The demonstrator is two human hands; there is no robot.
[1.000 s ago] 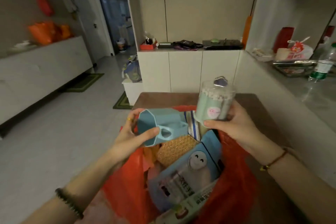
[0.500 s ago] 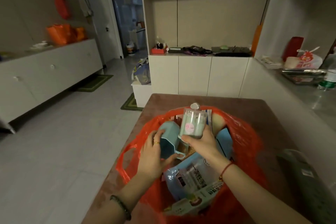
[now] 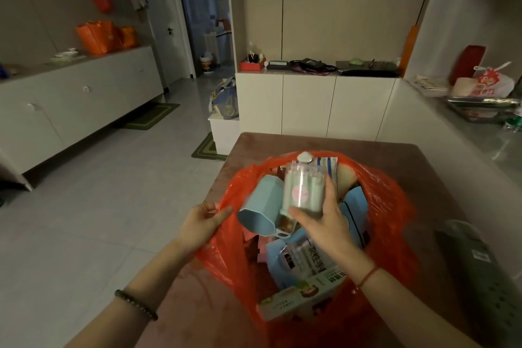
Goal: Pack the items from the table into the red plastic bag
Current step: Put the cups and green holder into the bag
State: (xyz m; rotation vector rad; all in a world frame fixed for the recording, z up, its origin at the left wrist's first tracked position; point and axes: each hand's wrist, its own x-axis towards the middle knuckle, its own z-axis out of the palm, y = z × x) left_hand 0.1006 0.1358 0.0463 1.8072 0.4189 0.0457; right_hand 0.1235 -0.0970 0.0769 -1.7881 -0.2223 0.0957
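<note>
Bag (image 3: pixel 381 206) of thin, crinkly red plastic sits open on the brown bench (image 3: pixel 409 167), between and below the hands. Packing looks nearly done: it is crowded with a glossy blue pouch (image 3: pixel 299 260), a flat green-edged box (image 3: pixel 296 302) and a matte blue eight-sided cup (image 3: pixel 262 206) lying tilted, just left of the right hand. Right hand (image 3: pixel 324 223) curls around a clear, rigid tub (image 3: pixel 303 189) of pale sticks, held over the mouth and not yet let go. Left hand (image 3: pixel 202 223) pinches the bag's rim. A grey-green object (image 3: pixel 480 263) lies on the bench well right of the right hand; whether it still needs packing I cannot tell.
</note>
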